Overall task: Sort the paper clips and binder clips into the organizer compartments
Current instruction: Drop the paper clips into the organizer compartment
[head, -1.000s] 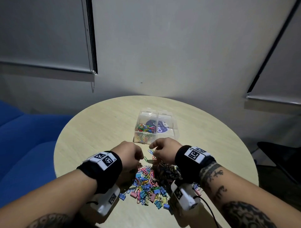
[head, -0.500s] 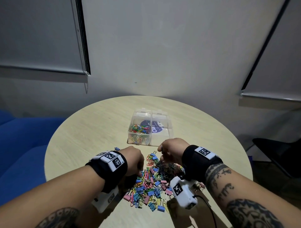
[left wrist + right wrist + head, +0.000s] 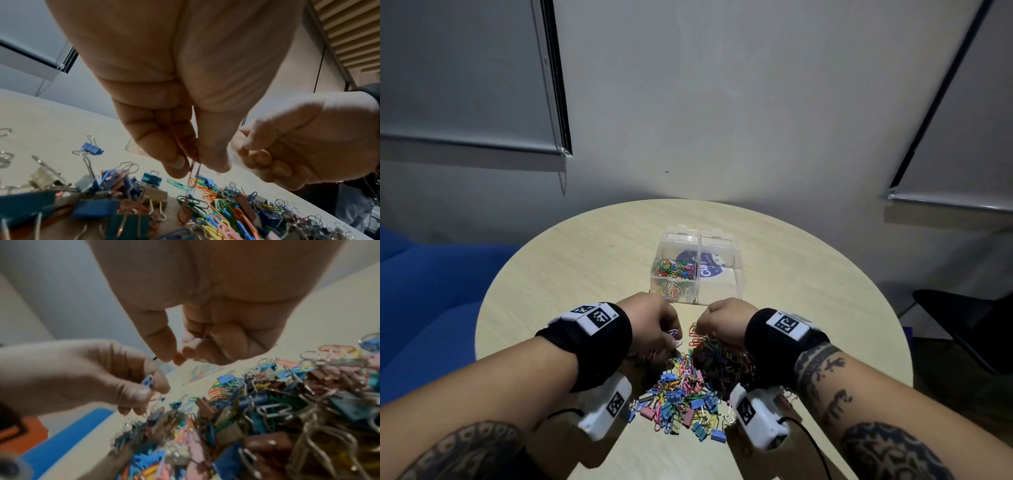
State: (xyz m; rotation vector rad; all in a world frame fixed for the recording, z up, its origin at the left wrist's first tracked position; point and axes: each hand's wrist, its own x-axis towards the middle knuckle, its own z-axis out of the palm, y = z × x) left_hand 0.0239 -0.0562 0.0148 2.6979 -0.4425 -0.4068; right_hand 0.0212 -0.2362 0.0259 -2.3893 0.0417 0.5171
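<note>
A heap of coloured paper clips and binder clips (image 3: 688, 394) lies on the round table in front of me. My left hand (image 3: 674, 337) hovers at the heap's far edge and pinches a red paper clip (image 3: 193, 175) between thumb and fingers, with a bluish clip (image 3: 148, 381) held alongside it. My right hand (image 3: 702, 325) is beside it, fingers curled in; a small pale bit of a paper clip (image 3: 197, 339) shows inside them. The clear organizer (image 3: 722, 240) stands just beyond both hands. Its left compartments hold coloured paper clips (image 3: 674, 270); the right one shows only a blue sticker.
The light wooden table (image 3: 585, 274) is bare to the left and right of the organizer. A blue sofa (image 3: 431, 291) is past its left edge and a black chair (image 3: 962, 325) past its right. A wall stands behind.
My left hand has come up out of the heap with paper clips pinched. The right hand stays curled at the heap's far edge. The head view has shifted.
</note>
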